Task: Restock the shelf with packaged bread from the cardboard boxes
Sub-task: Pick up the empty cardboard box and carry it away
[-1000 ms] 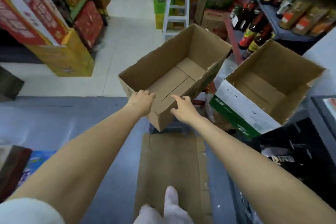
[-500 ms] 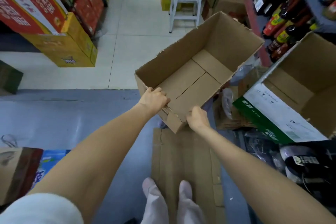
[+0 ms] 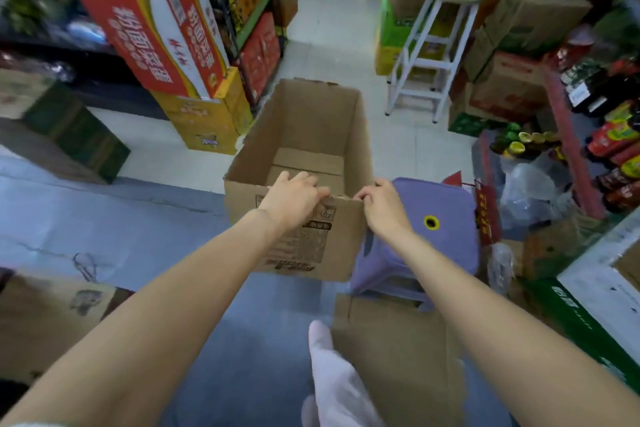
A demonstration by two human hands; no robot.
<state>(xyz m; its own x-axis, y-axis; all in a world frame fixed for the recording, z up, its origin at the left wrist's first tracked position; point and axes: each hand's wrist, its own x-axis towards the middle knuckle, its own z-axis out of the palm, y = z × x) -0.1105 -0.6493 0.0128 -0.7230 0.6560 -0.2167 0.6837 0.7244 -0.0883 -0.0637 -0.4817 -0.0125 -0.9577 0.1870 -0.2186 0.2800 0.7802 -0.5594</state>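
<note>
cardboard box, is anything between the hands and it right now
Nothing visible. The left hand and the right hand both already grip the near rim of the empty cardboard box. The purple stool sits beside it on the right.

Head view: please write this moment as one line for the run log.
stage: handling box | left hand: grips near rim of cardboard box | right hand: grips same rim | box: open, empty, no bread | beside: purple stool
</note>
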